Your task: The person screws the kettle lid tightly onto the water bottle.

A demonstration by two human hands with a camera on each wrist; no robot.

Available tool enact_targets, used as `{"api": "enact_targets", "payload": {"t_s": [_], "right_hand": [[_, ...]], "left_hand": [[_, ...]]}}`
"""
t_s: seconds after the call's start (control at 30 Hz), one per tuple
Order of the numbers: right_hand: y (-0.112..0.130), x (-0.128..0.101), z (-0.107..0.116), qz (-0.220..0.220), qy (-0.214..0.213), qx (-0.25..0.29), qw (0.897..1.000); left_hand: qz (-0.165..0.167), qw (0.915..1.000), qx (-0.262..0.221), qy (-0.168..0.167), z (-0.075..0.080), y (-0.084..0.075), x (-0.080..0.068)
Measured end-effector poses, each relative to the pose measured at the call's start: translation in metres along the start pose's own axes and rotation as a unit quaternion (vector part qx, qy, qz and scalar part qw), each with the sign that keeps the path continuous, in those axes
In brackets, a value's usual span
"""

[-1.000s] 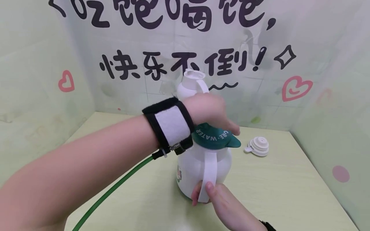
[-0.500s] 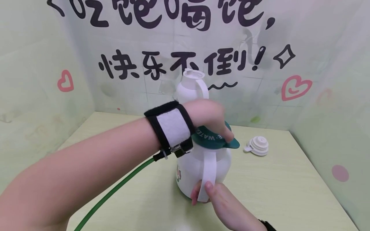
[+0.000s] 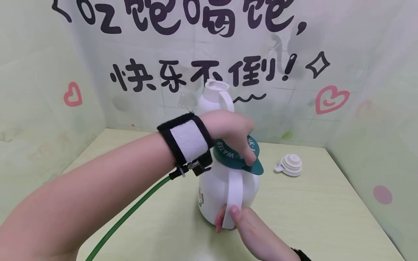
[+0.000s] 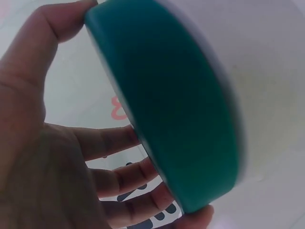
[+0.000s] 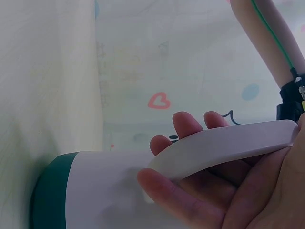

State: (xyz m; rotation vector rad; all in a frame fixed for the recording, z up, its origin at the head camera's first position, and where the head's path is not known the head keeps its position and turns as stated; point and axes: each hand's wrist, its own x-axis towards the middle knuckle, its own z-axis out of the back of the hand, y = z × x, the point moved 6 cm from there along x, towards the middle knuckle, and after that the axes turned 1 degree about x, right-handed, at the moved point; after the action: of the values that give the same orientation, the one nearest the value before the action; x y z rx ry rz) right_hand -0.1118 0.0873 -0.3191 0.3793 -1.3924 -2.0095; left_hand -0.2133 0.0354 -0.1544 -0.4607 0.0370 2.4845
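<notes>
lid [image 3: 229, 158] on front jug [image 3: 213, 190], 1 other jug [image 3: 209, 103] behind it, stopper [image 3: 291, 165] to the right on table [image 3: 313, 217]

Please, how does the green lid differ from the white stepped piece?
The green lid carries white lettering; the stepped piece looks plain white. The green lid is wider than the stepped piece. The green lid sits on the jug, gripped by the left hand; the stepped piece lies on the table, untouched. Both are round with a projecting part.
</notes>
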Motion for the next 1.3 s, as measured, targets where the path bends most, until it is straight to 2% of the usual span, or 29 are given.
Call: {"api": "enact_targets", "payload": {"t_s": [0.33, 0.57, 0.8, 0.93, 1.17, 1.23, 1.3], "right_hand": [[-0.0024, 0.0011, -0.0011, -0.028, 0.010, 0.020, 0.999], [-0.0024, 0.0009, -0.0010, -0.028, 0.010, 0.021, 0.999], [-0.0011, 0.0004, -0.0006, -0.009, 0.006, 0.013, 1.000], [-0.0024, 0.0007, -0.0008, -0.019, 0.007, 0.020, 1.000], [-0.0019, 0.0012, -0.0008, -0.026, 0.009, 0.021, 0.999], [-0.0006, 0.0013, -0.0004, -0.016, 0.006, 0.015, 1.000], [0.0005, 0.0012, 0.0003, -0.008, 0.001, 0.009, 1.000]], "left_hand": [[-0.036, 0.9993, 0.004, 0.007, -0.0003, -0.0002, 0.0007], [-0.064, 0.9978, 0.004, 0.016, -0.0015, -0.0009, 0.0021], [-0.083, 0.9962, -0.006, 0.025, -0.0024, -0.0009, 0.0032], [-0.094, 0.9951, -0.003, 0.029, -0.0027, -0.0014, 0.0032], [-0.079, 0.9966, -0.002, 0.023, -0.0014, 0.0018, 0.0030], [-0.073, 0.9972, -0.001, 0.014, -0.0004, 0.0026, 0.0025], [-0.066, 0.9978, 0.004, -0.010, 0.0020, 0.0019, 0.0014]]}}
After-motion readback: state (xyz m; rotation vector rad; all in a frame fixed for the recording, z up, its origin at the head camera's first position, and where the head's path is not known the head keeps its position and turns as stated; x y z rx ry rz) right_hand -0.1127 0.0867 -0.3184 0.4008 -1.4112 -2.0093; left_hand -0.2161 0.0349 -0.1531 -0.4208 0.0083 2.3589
